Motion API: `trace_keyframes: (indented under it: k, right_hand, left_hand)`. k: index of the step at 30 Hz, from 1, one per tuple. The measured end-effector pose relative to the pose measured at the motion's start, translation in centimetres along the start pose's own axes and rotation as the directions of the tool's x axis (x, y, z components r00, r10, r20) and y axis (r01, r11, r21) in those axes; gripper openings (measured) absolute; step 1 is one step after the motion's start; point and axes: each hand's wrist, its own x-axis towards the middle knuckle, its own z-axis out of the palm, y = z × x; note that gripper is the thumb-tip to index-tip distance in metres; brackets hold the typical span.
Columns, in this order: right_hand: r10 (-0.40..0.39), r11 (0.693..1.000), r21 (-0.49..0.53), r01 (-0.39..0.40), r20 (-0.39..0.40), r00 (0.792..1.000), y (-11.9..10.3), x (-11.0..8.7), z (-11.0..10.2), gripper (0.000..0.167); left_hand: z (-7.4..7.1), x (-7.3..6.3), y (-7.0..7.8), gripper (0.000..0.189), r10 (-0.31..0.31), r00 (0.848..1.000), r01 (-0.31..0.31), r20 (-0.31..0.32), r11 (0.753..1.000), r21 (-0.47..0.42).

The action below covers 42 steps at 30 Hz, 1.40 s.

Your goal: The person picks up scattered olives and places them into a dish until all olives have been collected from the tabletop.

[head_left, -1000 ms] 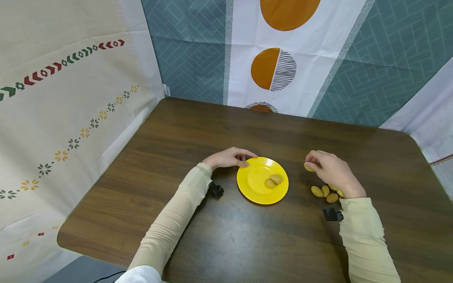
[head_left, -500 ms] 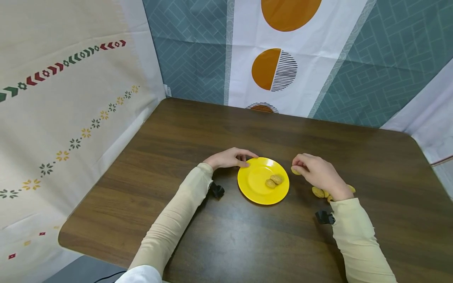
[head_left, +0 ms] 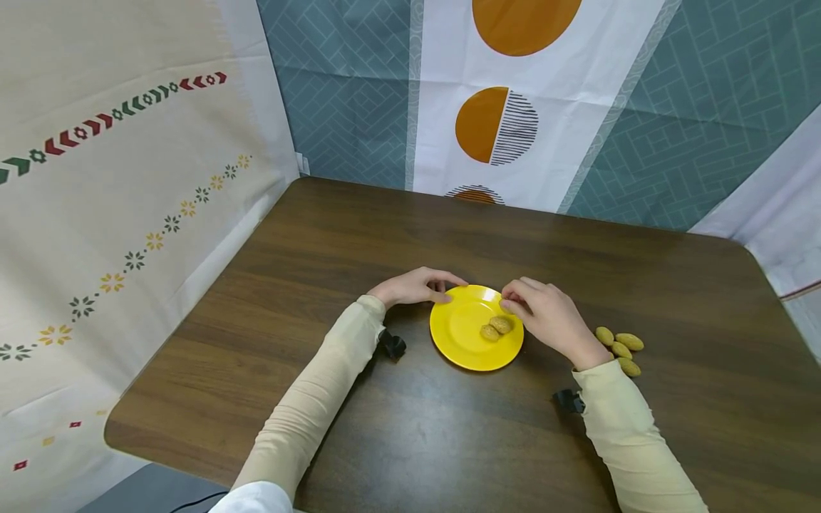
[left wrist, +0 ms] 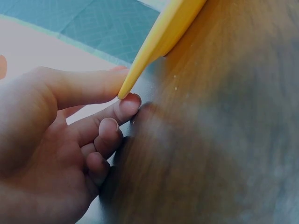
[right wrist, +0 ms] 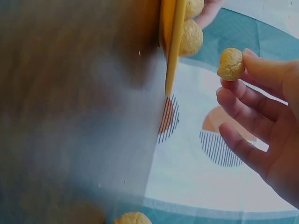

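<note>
A yellow plate (head_left: 452, 335) lies on the wooden table with two small, wrinkled yellow-brown potato-like lumps (head_left: 497, 326) right of its middle. My left hand (head_left: 413, 286) pinches the plate's upper-left rim; in the left wrist view the thumb is on the rim and fingertips are at its edge. Above the plate's right rim, my right hand (head_left: 545, 313) pinches a third potato-like lump (right wrist: 231, 64) between thumb and fingers. The right wrist view shows this lump apart from the plate and the lumps on it. From the head, the held lump is hidden by the fingers.
Several more potato-like lumps (head_left: 621, 349) lie loosely grouped on the table, right of the plate, partly behind the right wrist. Black wrist cameras sit under both wrists. Patterned cloths (head_left: 353, 92) hang behind the table (head_left: 359, 228) and along its left side.
My right hand has moved left from the group of lumps to the plate's right rim, carrying one lump. The left hand and the plate have stayed in place.
</note>
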Motion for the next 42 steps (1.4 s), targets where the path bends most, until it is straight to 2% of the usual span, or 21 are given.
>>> trace_keyframes:
  k: [9,23,33,42]
  right_hand:
    - [-0.038,0.999,0.002,0.038,-0.041,0.998,-0.6,0.0,0.3,0.020]
    - [-0.039,0.999,-0.019,0.039,-0.007,0.999,-0.5,0.0,0.3,0.020]
    - [-0.017,0.999,-0.046,0.020,0.070,0.997,-0.1,-0.2,-0.3,0.022]
    - [-0.003,0.999,-0.050,0.011,0.155,0.988,1.1,-0.7,-1.8,0.014]
  left_hand:
    - [0.0,-0.1,0.1,0.042,0.004,1.000,-0.004,0.000,1.000,0.008]
    - [0.0,-0.1,0.1,0.042,0.008,1.000,-0.008,0.004,1.000,0.010]
    - [0.0,-0.1,0.1,0.041,0.002,1.000,-0.002,0.000,1.000,0.024]
    - [0.0,-0.1,0.0,0.042,0.008,1.000,-0.008,-0.004,1.000,0.016]
